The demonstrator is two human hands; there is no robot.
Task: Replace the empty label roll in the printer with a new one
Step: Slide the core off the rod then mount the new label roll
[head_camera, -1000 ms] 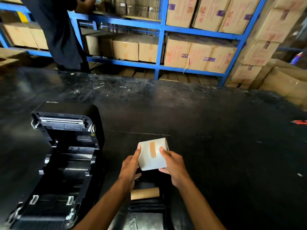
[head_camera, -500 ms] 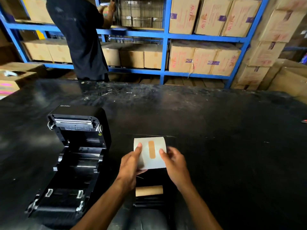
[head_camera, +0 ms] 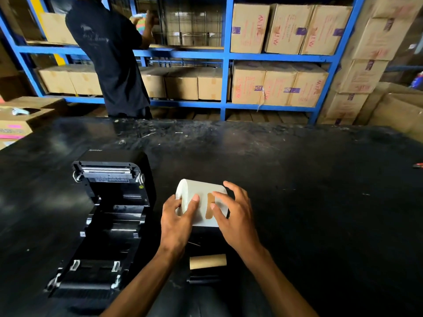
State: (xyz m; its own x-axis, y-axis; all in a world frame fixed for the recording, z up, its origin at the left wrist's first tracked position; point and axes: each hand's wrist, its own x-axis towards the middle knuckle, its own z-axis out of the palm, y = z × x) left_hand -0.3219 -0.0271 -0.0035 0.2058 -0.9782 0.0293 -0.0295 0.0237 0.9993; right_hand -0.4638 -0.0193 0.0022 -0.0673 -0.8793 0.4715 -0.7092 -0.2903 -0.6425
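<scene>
A new white label roll (head_camera: 202, 210), sealed with a strip of brown tape (head_camera: 210, 205), is held over the black table (head_camera: 297, 202). My left hand (head_camera: 177, 219) grips its left end. My right hand (head_camera: 233, 213) rests on its right side, a fingertip at the tape. The black label printer (head_camera: 107, 216) stands to the left with its lid swung open and its roll bay bare. The empty brown cardboard core (head_camera: 207, 261) lies on the table under my hands, with a black spindle (head_camera: 203, 279) just in front of it.
A person in dark clothes (head_camera: 112, 58) stands at the table's far edge, reaching into blue shelving (head_camera: 226, 58) stacked with cardboard boxes. More boxes are piled at the right (head_camera: 366, 72) and far left (head_camera: 16, 124). A small red object (head_camera: 417, 165) lies at the table's right edge.
The roll has been turned so its left end face now shows. My right fingers have shifted onto the brown tape. The view has swung left, and the person at the shelves appears further right.
</scene>
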